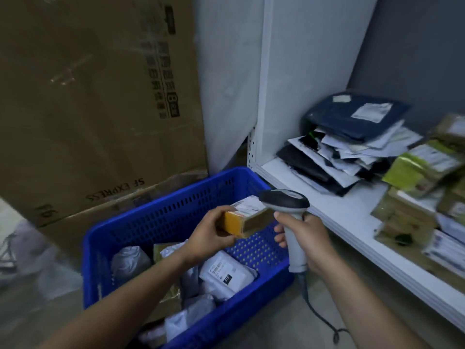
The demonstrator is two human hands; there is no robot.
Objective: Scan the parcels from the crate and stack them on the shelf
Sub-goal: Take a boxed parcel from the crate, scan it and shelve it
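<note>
Dim storeroom corner: big SF Express carton (100, 96) stands behind the blue plastic crate (176, 207) on the floor. White shelf (334, 215) to my right carries a slumped pile of mailers (347, 147).

Left hand (208, 235) pinches a small cardboard box (247, 217) by its yellow-taped end, above the crate, label up. Right hand (307, 238) is wrapped round the handle of the corded barcode scanner (284, 200), whose head is just beside the box's far end.

Looks too close to read. Best to draw the scanner back, tilt the label toward its window and hold both steady. White poly mailers (226, 273) wait in the crate. Afterwards, set the box flat on bare shelf, not on the sliding pile.
</note>
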